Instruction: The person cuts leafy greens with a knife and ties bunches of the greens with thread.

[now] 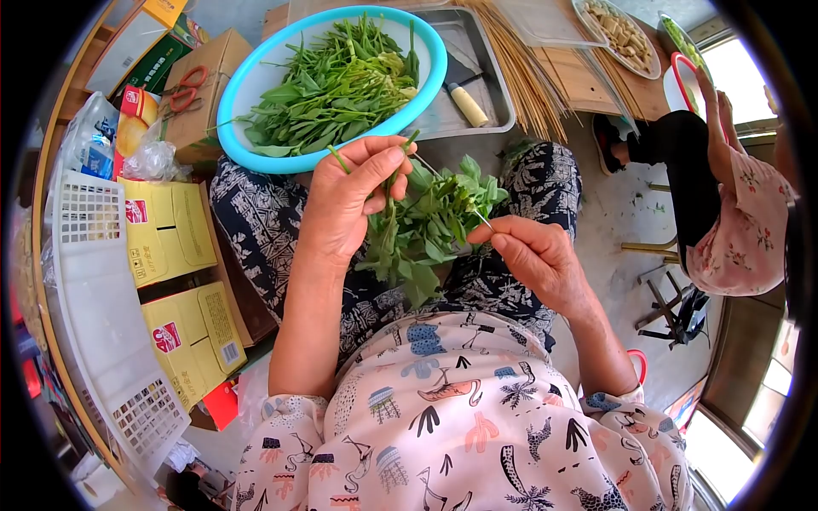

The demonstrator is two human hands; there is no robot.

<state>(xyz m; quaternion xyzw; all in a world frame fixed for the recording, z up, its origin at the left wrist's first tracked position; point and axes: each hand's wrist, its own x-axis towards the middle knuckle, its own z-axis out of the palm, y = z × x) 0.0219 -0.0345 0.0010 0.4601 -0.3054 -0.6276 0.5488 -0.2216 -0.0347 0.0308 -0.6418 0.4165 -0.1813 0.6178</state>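
My left hand (360,189) is closed around several green stems with leaves hanging down. My right hand (535,257) pinches the near end of a thin skewer (483,219), which slants up and left toward my left hand. A bunch of leafy greens (443,209) hangs along the skewer between the hands, above my lap, and hides its middle. Just beyond my left hand is a blue-rimmed basin (228,119) heaped with cut leafy greens (328,94).
A metal tray (503,77) behind holds a knife with a pale handle (466,104). Bundled bamboo skewers (520,60) lie beside it, near a plate of pale pieces (626,38). Red scissors (185,89) rest on a carton at left. Another person (733,221) sits at right.
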